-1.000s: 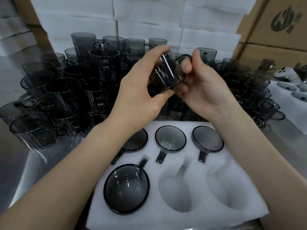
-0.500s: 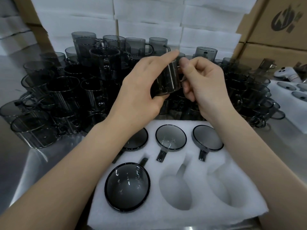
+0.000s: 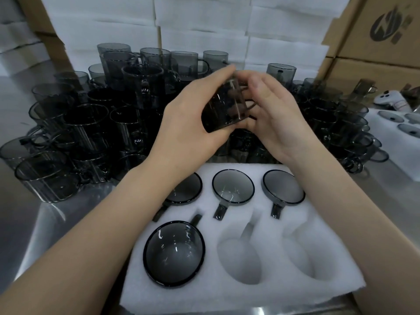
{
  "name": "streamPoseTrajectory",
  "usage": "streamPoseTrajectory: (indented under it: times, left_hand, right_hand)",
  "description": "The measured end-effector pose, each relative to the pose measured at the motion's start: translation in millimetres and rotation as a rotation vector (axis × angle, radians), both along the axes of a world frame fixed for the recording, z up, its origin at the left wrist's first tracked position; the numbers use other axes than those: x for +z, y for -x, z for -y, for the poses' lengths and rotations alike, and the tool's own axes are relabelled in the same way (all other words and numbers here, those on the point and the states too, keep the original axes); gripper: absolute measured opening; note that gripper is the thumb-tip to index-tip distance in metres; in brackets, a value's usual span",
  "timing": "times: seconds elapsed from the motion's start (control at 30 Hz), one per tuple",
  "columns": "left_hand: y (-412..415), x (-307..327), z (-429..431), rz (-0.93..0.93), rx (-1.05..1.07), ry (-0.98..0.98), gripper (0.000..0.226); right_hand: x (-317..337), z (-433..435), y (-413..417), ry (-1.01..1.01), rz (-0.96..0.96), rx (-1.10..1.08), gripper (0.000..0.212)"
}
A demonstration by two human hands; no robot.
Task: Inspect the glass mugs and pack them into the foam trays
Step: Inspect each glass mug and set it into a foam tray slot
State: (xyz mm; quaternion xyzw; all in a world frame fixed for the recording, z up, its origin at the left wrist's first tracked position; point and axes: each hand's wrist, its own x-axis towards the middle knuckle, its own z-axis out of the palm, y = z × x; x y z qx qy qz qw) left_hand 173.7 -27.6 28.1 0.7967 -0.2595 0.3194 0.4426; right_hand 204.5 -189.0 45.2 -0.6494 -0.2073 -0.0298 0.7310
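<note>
A person's left hand point(image 3: 188, 130) has its grip clamped round a smoky glass mug point(image 3: 223, 108), raised above the far edge of the foam tray point(image 3: 256, 168), likely for inspection; the right hand point(image 3: 277, 119) cups the handle side (clasping or merely steadying, cannot tell). Two near pockets point(image 3: 241, 258) await

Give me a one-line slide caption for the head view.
Left hand grips a grey glass mug, right hand touching its handle side; foam tray in front holds four mugs, two pockets empty.
</note>
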Motion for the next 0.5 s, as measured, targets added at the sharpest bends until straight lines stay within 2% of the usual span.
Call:
streamPoseTrajectory:
  times: [0.07,0.2,0.3,0.37,0.5]
  left_hand:
    - [-2,-1,-1,0.031,-0.016,-0.083,0.074]
    - [0,1,-3,-0.029,-0.108,-0.086,0.088]
    - [5,4,-4,-0.203,-0.312,0.108,0.095]
    - [5,5,-6,-0.269,-0.358,0.281,0.088]
    - [0,5,-8,-0.315,-0.275,0.512,0.060]
  right_hand:
    - [1,0,2,0.092,0.077,0.008,0.039]
    - [9,1,8,0.376,0.189,-0.021,0.064]
    - [19,8,10,0.499,0.170,-0.037,0.077]
    - [29,18,17,0.574,0.142,-0.016,0.079]
    - [48,31,47,0.711,0.151,0.392,0.066]
